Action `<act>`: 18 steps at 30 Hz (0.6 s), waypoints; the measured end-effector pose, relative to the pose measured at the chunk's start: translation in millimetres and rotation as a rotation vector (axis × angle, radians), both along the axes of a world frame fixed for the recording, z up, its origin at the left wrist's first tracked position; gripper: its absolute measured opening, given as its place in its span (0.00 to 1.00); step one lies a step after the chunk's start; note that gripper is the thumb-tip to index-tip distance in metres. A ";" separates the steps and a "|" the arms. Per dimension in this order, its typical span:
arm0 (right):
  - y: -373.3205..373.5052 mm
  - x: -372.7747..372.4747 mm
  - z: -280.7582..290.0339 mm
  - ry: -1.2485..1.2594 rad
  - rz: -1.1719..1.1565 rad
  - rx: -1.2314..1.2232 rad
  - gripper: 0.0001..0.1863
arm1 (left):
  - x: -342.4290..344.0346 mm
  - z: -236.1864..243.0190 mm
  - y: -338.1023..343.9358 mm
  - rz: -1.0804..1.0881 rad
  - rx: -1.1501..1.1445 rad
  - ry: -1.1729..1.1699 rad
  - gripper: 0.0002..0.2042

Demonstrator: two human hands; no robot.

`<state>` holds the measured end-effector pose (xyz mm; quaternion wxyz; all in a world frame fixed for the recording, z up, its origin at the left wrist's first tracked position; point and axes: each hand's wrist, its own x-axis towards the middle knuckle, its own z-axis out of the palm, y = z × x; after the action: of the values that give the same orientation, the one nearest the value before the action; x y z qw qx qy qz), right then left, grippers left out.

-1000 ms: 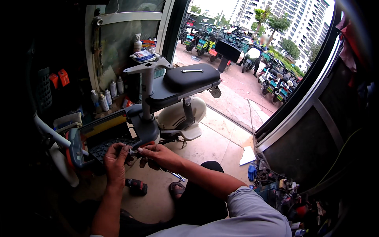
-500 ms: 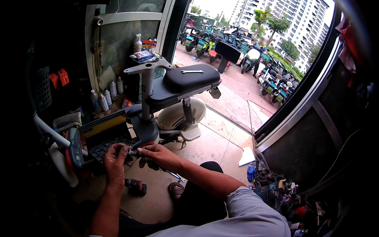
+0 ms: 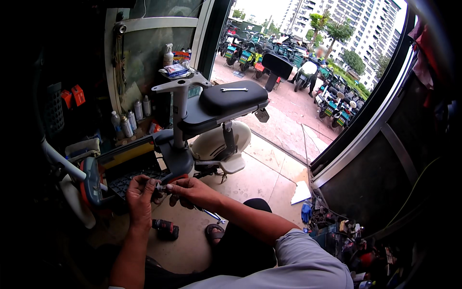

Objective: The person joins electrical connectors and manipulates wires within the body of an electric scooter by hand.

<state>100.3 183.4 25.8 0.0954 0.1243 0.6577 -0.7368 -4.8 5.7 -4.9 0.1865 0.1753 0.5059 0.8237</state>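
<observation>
Apparently manipulating small part (image 3: 160, 187) at view's eight o'clock, clamped in fingers of left hand (image 3: 141, 196) and right hand (image 3: 193, 191), likely needing steady grip next.

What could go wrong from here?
1. The small metallic part is pinched between the fingertips of the left hand and right hand; it could slip and be hard to find.
2. The loose wrench lies on the black seat; a bump might slide it off.
3. The black-and-red tool lies on the floor near a sandalled foot; it may get kicked or tripped over.
</observation>
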 end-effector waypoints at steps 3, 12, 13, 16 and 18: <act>-0.5 -0.1 -1.9 0.063 0.030 0.052 0.20 | -2.1 -3.5 0.7 0.004 0.002 -0.005 0.06; -7.9 1.9 -4.4 0.310 0.013 0.767 0.19 | -3.5 -3.8 -0.6 0.011 -0.028 -0.022 0.05; -7.5 1.9 -5.3 0.312 0.019 0.764 0.19 | -3.6 -3.9 -0.7 0.007 -0.032 -0.023 0.06; -6.7 1.7 -8.3 0.323 0.034 0.722 0.20 | -4.4 -3.4 -1.8 0.003 -0.063 -0.021 0.07; -6.9 2.3 -8.4 0.334 0.035 0.656 0.22 | -4.2 -0.8 -3.5 0.008 -0.108 -0.015 0.09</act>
<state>102.6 176.5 17.4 -0.0455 0.0151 0.8674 -0.4953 -9.0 2.3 -5.7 0.1963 0.1568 0.5487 0.7974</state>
